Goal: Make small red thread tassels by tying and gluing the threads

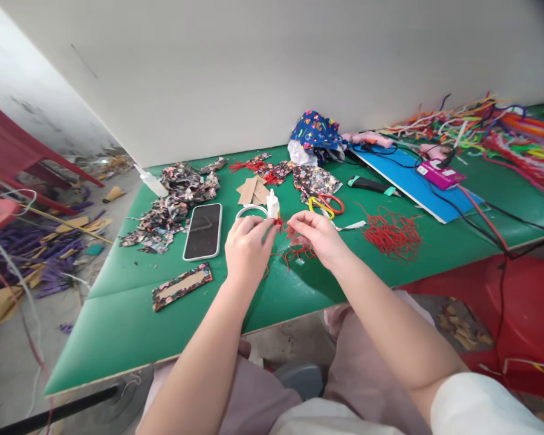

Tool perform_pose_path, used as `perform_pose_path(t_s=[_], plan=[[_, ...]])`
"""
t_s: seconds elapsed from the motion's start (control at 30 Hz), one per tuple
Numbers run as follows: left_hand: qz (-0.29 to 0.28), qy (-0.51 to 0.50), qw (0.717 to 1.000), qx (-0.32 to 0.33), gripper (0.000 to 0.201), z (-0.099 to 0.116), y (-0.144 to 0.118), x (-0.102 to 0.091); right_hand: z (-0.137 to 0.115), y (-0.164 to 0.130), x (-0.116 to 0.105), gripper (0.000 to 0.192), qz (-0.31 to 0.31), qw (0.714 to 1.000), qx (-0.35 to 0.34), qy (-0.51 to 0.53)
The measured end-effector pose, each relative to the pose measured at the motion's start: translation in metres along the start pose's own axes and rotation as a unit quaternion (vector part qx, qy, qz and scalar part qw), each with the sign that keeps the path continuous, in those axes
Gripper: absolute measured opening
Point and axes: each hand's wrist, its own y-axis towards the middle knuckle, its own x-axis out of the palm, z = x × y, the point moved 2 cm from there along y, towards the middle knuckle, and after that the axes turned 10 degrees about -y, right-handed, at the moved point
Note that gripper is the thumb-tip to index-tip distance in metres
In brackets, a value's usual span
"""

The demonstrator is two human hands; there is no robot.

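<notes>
Left hand (pixel 247 244) & right hand (pixel 317 237) both pinch red cord (pixel 281 225), apparently one piece, fingers curled.

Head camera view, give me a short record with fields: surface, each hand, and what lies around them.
surface: green table against a white wall
left hand: pinching one end of a thin red cord
right hand: pinching the same cord's other side, loose red strands trailing below
near left: black smartphone in a white case, face up; small white glue bottle, upright
near right: yellow and red handled scissors; loose pile of red cord
far left: heap of floral fabric scraps
front left: floral fabric-edged cardboard strip
</notes>
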Motion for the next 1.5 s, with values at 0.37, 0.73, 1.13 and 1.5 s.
perform_pose_path(t_s=[0.37, 0.73, 1.13, 1.5], plan=[[0.012, -0.037, 0.998, -0.055, 0.017, 0.001, 0.000, 0.002, 0.003, -0.003, 0.006, 0.016, -0.041, 0.995, -0.027, -0.083], [-0.018, -0.151, 0.970, -0.189, 0.014, 0.000, 0.003, 0.002, 0.004, -0.003, 0.008, 0.011, -0.049, 0.977, -0.095, -0.182], [-0.182, -0.363, 0.853, -0.328, 0.012, -0.018, 0.004, -0.002, 0.013, 0.006, -0.001, 0.013, 0.015, 0.985, -0.055, -0.162], [-0.150, -0.511, 0.735, -0.421, 0.021, -0.022, 0.004, -0.004, 0.012, 0.005, 0.001, 0.014, 0.009, 0.986, -0.052, -0.156]])
